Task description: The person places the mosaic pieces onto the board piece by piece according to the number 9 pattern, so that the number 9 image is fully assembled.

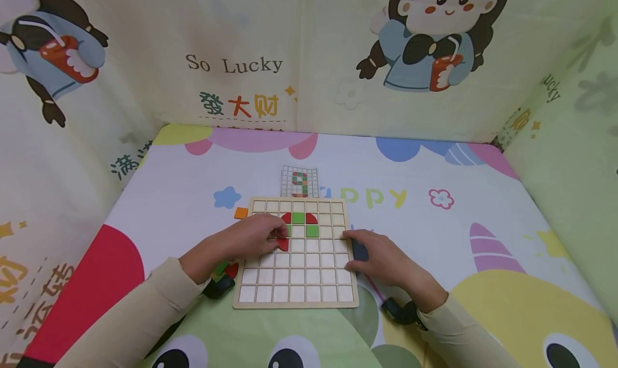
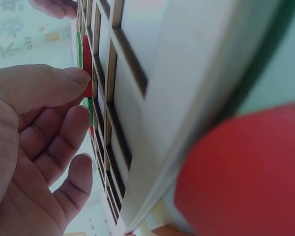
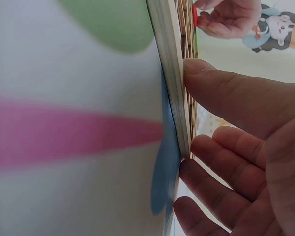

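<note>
A wooden grid board (image 1: 295, 306) lies on the table between both hands. My left hand (image 1: 253, 236) is over its left half, with thumb and fingertips pinching a red tile with a rounded edge (image 1: 283, 245) at a cell. In the left wrist view the thumb presses against the red tile (image 2: 87, 61). Red curved tiles and green square tiles (image 1: 298, 218) sit in the upper cells, one partly hidden by the left hand. My right hand (image 1: 381, 256) touches the board's right edge, thumb on the rim and fingers loosely extended along the side (image 3: 236, 162).
A small printed grid card (image 1: 287, 183) with a coloured figure lies just beyond the board. An orange square tile (image 1: 241, 213) lies by the board's upper left corner. Loose red and green tiles (image 1: 232, 270) lie left of the board, partly behind the left forearm.
</note>
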Demonstrator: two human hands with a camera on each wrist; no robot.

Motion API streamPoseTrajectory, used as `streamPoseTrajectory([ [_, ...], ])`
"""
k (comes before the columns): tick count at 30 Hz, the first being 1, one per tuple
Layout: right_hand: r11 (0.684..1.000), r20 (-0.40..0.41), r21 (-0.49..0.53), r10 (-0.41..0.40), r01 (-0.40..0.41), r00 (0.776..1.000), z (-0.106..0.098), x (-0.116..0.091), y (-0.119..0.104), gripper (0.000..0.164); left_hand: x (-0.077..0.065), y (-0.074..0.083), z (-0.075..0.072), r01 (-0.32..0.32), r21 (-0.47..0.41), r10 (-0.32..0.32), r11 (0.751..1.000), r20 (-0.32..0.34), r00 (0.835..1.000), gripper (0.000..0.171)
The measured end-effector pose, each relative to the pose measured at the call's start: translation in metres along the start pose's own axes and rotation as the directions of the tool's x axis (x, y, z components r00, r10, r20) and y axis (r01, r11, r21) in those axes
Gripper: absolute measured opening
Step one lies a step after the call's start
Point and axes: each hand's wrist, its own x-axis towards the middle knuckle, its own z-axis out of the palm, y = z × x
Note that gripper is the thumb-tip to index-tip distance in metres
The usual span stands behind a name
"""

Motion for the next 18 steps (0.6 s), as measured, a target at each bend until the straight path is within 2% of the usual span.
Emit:
streamPoseTrajectory([
  [9,1.0,-0.004,0.008,-0.004,0.004,1.0,-0.0004,-0.0002,0.0001,0.059,0.0003,0.0043,-0.0012,-0.02,-0.004,0.02,1.0,0.011,1.0,0.015],
  [18,1.0,0.001,0.002,-0.003,0.003,1.0,-0.0012,-0.0001,-0.001,0.058,0.0,0.0052,-0.0022,-0.005,-0.025,0.005,1.0,0.013,1.0,0.015],
])
